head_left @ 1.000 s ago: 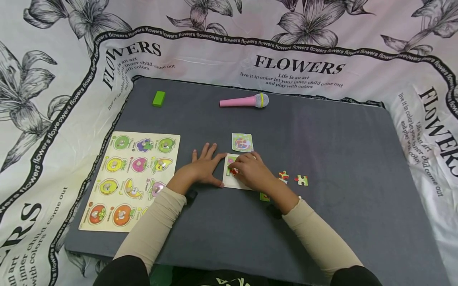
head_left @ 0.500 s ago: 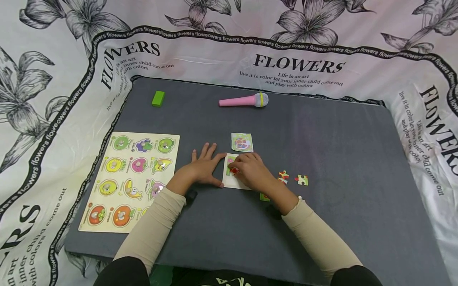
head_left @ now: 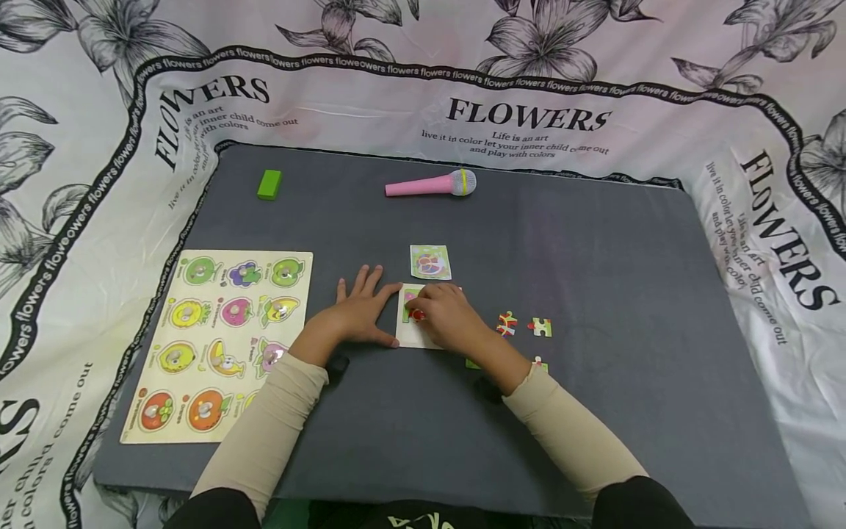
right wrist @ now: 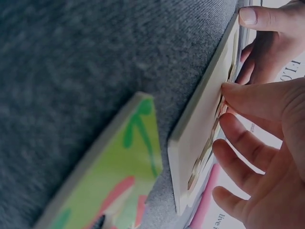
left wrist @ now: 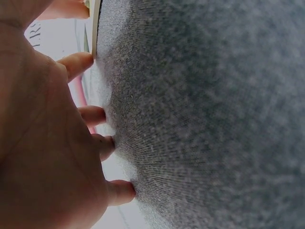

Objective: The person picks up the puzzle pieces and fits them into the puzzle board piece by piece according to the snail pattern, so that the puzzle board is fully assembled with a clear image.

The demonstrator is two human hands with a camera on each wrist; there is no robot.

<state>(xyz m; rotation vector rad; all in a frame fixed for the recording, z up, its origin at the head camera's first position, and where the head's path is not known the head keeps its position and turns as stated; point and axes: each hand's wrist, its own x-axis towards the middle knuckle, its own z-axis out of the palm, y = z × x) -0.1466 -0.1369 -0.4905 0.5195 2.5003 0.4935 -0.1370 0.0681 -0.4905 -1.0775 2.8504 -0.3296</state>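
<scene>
Fitting a red-printed piece (head_left: 418, 314), apparently, the right hand (head_left: 456, 316) touches the puzzle board (head_left: 411, 339), fingers apart, just right of the splayed left hand (head_left: 359, 311), with careful alignment likely needed next.

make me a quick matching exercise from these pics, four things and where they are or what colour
Column one
1. left hand
2. microphone
3. right hand
4. block

Column two
a. all green, toward the far left corner of the table
b. over the small puzzle board
c. spread out at the left edge of that same board
d. pink and grey with a yellow ring

Right pairs: 1-c, 2-d, 3-b, 4-a
</scene>
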